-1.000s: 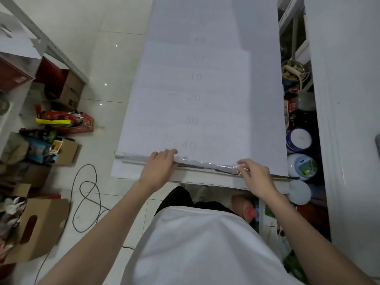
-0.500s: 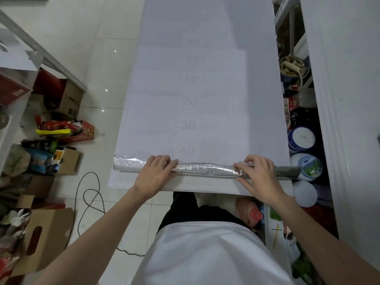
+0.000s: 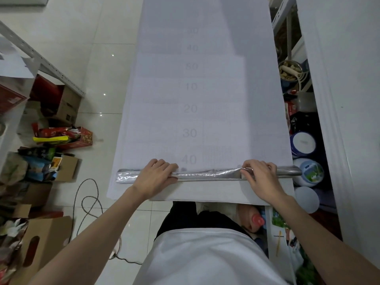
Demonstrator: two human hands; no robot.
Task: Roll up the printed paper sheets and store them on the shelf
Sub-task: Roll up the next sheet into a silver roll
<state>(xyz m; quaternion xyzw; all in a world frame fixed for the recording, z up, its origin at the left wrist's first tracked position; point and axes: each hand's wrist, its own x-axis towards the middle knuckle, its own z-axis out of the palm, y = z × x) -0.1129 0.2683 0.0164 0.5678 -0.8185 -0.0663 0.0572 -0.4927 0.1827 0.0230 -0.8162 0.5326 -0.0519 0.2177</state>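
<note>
The printed paper sheets (image 3: 191,109) lie flat before us, a silver tube (image 3: 205,174) laid across their near end, likely as a core. Our left hand (image 3: 154,178) and right hand (image 3: 260,177) curl their fingers over it, spaced apart to roll evenly.

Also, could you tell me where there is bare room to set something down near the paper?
Bare floor tiles lie between the paper sheets' left edge and the cardboard boxes. The paper beyond the silver roll is bare too. Right of it, tins crowd the gap.
</note>
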